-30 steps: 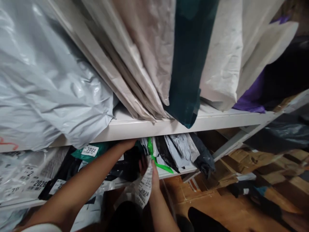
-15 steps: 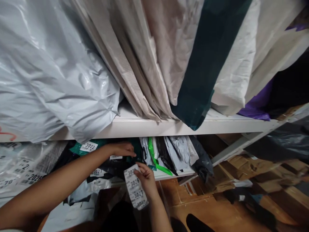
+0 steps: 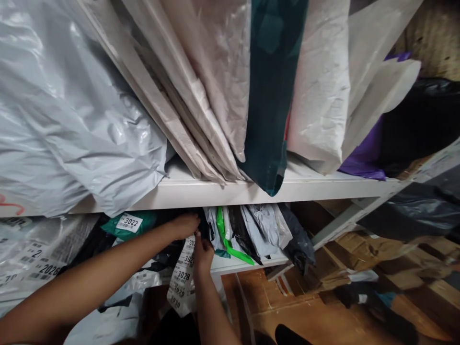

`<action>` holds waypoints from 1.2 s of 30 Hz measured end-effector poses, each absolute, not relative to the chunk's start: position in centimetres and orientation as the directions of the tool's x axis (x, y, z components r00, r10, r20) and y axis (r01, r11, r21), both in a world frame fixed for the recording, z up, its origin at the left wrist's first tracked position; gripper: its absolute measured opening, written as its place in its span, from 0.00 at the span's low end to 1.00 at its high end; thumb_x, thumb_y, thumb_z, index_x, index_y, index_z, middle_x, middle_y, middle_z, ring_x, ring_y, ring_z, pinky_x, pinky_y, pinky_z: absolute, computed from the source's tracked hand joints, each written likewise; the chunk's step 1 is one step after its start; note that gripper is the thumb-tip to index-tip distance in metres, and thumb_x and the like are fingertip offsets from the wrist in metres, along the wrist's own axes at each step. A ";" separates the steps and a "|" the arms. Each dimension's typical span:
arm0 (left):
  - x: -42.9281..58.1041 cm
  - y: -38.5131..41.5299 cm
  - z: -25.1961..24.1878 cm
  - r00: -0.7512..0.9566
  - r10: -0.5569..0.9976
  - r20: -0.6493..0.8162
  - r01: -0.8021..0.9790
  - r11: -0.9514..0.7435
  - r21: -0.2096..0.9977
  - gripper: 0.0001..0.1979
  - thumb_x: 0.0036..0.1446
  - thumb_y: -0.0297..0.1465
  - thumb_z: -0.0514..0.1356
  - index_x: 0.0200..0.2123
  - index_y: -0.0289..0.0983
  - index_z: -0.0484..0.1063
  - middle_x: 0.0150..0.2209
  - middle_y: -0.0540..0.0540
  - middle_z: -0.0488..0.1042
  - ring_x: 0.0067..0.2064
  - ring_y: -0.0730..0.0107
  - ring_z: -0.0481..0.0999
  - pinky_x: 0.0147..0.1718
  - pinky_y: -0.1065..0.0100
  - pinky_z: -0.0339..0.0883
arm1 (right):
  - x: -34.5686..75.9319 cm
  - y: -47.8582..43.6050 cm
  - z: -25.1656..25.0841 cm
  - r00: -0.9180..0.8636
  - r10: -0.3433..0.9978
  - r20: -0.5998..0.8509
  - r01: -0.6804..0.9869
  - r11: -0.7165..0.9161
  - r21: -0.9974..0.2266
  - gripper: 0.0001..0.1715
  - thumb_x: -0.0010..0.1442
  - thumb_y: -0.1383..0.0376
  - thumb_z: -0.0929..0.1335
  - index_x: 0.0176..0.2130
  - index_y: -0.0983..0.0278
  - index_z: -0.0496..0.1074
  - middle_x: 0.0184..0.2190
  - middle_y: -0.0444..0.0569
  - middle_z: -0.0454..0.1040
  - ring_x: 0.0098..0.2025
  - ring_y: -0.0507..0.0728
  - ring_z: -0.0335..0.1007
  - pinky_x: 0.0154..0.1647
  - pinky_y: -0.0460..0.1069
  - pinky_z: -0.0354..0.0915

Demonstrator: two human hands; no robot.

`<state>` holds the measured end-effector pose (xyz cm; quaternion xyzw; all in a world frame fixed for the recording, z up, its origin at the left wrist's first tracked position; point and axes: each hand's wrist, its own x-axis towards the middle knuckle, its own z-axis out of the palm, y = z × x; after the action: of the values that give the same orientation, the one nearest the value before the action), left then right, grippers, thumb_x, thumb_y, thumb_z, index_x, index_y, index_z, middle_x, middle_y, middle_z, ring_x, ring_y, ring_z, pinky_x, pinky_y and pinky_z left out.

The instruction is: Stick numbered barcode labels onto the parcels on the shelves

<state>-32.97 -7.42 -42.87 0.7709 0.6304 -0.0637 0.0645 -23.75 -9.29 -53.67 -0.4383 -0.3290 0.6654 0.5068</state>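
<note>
My right hand [image 3: 203, 251] is closed on a white strip of numbered labels [image 3: 182, 278] that hangs down in front of the lower shelf. My left hand [image 3: 185, 225] reaches in just under the upper shelf board [image 3: 230, 191]. Its fingers are curled against the dark parcels [image 3: 168, 256] packed there, beside the top of the label strip. A green parcel with a label reading 3022 [image 3: 129, 223] lies to the left of that hand. What the left fingers grip is hidden.
Large grey, beige, dark teal and white mailer bags [image 3: 215, 86] stand on the upper shelf. Slim grey, black and green-striped parcels [image 3: 251, 230] fill the lower shelf's right part. Labelled grey bags [image 3: 32, 254] lie at the left. Cardboard boxes [image 3: 359, 258] sit on the floor at the right.
My right hand has lifted the label strip from below the lower shelf up to the parcels, close to my left hand. The left hand has stayed at the dark parcels.
</note>
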 end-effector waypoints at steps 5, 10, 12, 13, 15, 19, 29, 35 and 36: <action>-32.2 -8.1 -44.1 0.139 0.983 -0.117 0.990 -0.142 -0.019 0.14 0.53 0.19 0.51 0.41 0.27 0.72 0.47 0.28 0.71 0.52 0.47 0.68 0.50 0.53 0.60 | -22.1 -10.9 -54.4 -0.196 0.931 -0.308 -0.393 -0.362 -0.845 0.28 0.34 0.47 0.75 0.13 0.63 0.61 0.10 0.39 0.60 0.16 0.48 0.51 0.16 0.46 0.52; -30.8 -7.8 -43.0 0.065 0.994 -0.087 0.995 -0.058 0.079 0.12 0.59 0.27 0.49 0.41 0.31 0.70 0.42 0.34 0.73 0.45 0.53 0.72 0.43 0.57 0.63 | -18.4 -13.2 -55.7 -0.298 0.898 -0.325 -0.468 -0.434 -0.770 0.32 0.35 0.48 0.75 0.14 0.61 0.53 0.10 0.34 0.53 0.16 0.46 0.46 0.17 0.44 0.49; -30.1 -7.3 -43.0 0.052 0.994 -0.098 0.985 -0.034 0.171 0.10 0.59 0.33 0.50 0.36 0.35 0.70 0.36 0.41 0.74 0.40 0.57 0.73 0.40 0.61 0.64 | -17.0 -13.0 -55.8 -0.348 0.888 -0.301 -0.556 -0.454 -0.696 0.30 0.37 0.49 0.76 0.17 0.62 0.56 0.12 0.35 0.58 0.16 0.46 0.50 0.18 0.43 0.51; -29.9 -7.2 -43.1 0.043 0.994 -0.105 0.975 -0.018 0.221 0.08 0.57 0.34 0.53 0.34 0.36 0.69 0.34 0.43 0.74 0.38 0.60 0.73 0.38 0.63 0.64 | -16.5 -12.6 -55.7 -0.351 0.893 -0.282 -0.594 -0.445 -0.670 0.27 0.37 0.50 0.76 0.19 0.62 0.60 0.13 0.36 0.61 0.16 0.47 0.53 0.19 0.43 0.53; -29.7 -7.0 -43.5 0.023 0.993 -0.114 0.949 0.014 0.314 0.08 0.51 0.30 0.58 0.36 0.36 0.67 0.34 0.46 0.73 0.35 0.64 0.72 0.34 0.67 0.63 | -15.9 -11.6 -55.2 -0.318 0.915 -0.247 -0.637 -0.399 -0.659 0.23 0.37 0.51 0.77 0.24 0.63 0.67 0.16 0.39 0.68 0.17 0.49 0.59 0.21 0.44 0.57; -30.3 -7.7 -43.7 0.078 0.986 -0.145 0.892 -0.005 0.452 0.15 0.45 0.21 0.55 0.38 0.38 0.68 0.36 0.49 0.74 0.36 0.69 0.71 0.34 0.71 0.62 | -16.7 -10.2 -53.8 -0.334 0.931 -0.146 -0.591 -0.328 -0.737 0.21 0.41 0.54 0.76 0.32 0.64 0.74 0.23 0.44 0.74 0.25 0.53 0.68 0.29 0.47 0.64; -31.0 -7.1 -44.6 0.003 0.971 -0.240 0.831 0.131 0.540 0.14 0.51 0.37 0.55 0.29 0.33 0.76 0.28 0.46 0.77 0.32 0.63 0.73 0.29 0.69 0.61 | -20.2 -9.0 -54.3 -0.036 0.972 -0.232 -0.484 -0.220 -0.847 0.22 0.40 0.50 0.74 0.19 0.66 0.71 0.15 0.43 0.69 0.22 0.52 0.61 0.26 0.47 0.60; -29.8 -8.1 -44.8 -0.122 0.984 -0.127 0.831 0.171 0.529 0.12 0.54 0.33 0.54 0.31 0.35 0.78 0.34 0.44 0.79 0.37 0.63 0.75 0.36 0.68 0.62 | -19.5 -9.3 -53.5 -0.077 0.957 -0.279 -0.512 -0.278 -0.813 0.23 0.35 0.49 0.75 0.21 0.65 0.70 0.16 0.41 0.67 0.20 0.51 0.59 0.23 0.47 0.58; -29.5 -8.3 -44.8 -0.132 0.985 -0.115 0.836 0.172 0.521 0.13 0.55 0.33 0.54 0.30 0.35 0.78 0.32 0.44 0.79 0.36 0.63 0.75 0.35 0.68 0.62 | -19.4 -9.6 -53.5 -0.093 0.953 -0.287 -0.516 -0.293 -0.805 0.24 0.34 0.49 0.76 0.21 0.64 0.69 0.15 0.40 0.66 0.19 0.50 0.57 0.22 0.47 0.57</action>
<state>-29.52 -8.31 -44.77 0.6208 0.7331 0.1684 0.2209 -19.37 -9.64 -53.46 -0.4126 -0.2652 0.6900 0.5323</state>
